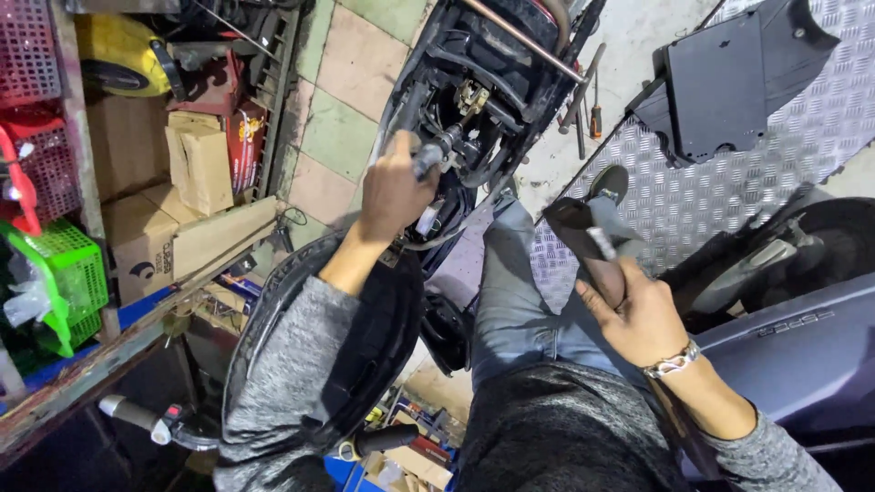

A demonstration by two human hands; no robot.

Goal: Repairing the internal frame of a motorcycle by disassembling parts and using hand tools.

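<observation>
At the far left a shelf (137, 342) carries a green plastic basket (68, 273), red baskets (32, 46) above it, and cardboard boxes (187, 182) stacked toward the tiled floor (337, 128).

Next comes the left hand (394, 193), reaching forward from a grey sleeve (283, 383). It is closed around a small metal tool (428, 159), whose silvery end shows just above the knuckles and points into the opened scooter frame (483, 100). The hand rests right against the tangle of dark hoses and brackets there. A curved black body panel (365, 337) lies under the forearm.

In the middle, a leg in grey jeans (510, 292) stretches toward the scooter, the shoe (609, 182) resting at the edge of a chequer-plate ramp (711, 191). Screwdrivers (588, 100) lie on the concrete floor just beyond.

Further right, the right hand (638, 310), with a metal bracelet (673, 363) at the wrist, grips a black, flat plastic part (583, 232) held up between leg and ramp, well apart from the left hand's tool. A larger black cover panel (720, 82) lies on the ramp, and a dark blue scooter body (802, 346) fills the right edge.
</observation>
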